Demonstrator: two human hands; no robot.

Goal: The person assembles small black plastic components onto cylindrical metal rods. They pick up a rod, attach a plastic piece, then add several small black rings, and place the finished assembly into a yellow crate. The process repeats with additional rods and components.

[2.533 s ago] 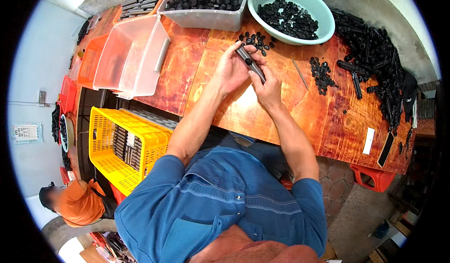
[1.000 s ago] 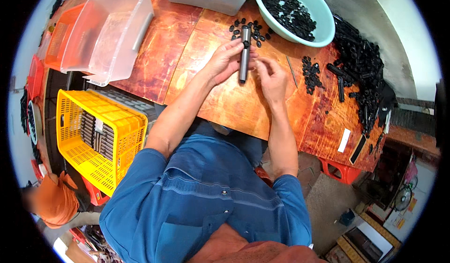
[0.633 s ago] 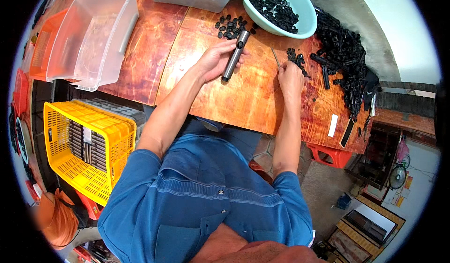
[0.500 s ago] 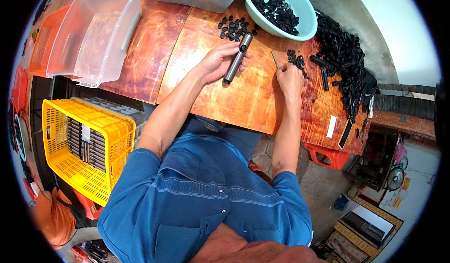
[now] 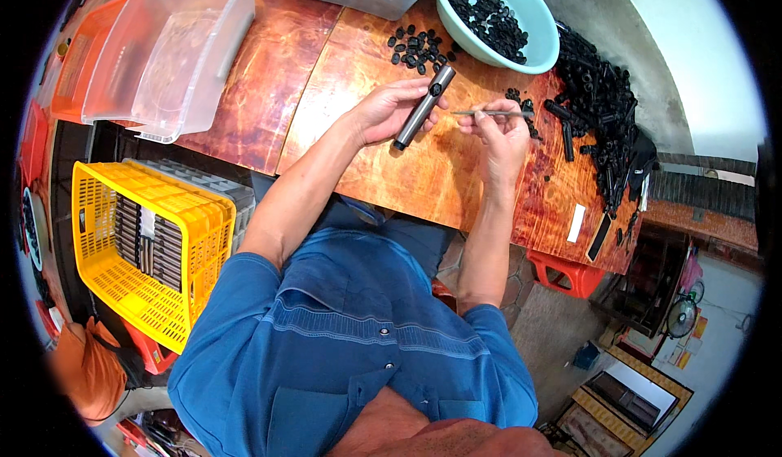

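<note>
My left hand (image 5: 383, 115) is wrapped round a grey metal tube (image 5: 421, 115) with black ends and a black piece set in its side. The tube tilts, its upper end pointing away to the right. In my right hand (image 5: 503, 134) a thin metal rod-like tool (image 5: 489, 113) is pinched, its tip pointing left toward the tube but apart from it. Beyond the tube lies a loose group of small black oval parts (image 5: 415, 47). Another cluster of small black pieces (image 5: 528, 108) sits just past my right hand, partly hidden by it.
A pale green basin (image 5: 533, 59) of black parts stands at the back. A heap of black parts (image 5: 599, 103) covers the table's right side. Clear bins (image 5: 216, 66) stand at the back left. Below the table edge, a yellow crate (image 5: 183, 213) holds several tubes.
My right hand has lifted the thin tool off the table area and turned it from upright to nearly level, toward the tube. The tube stays in my left hand.
</note>
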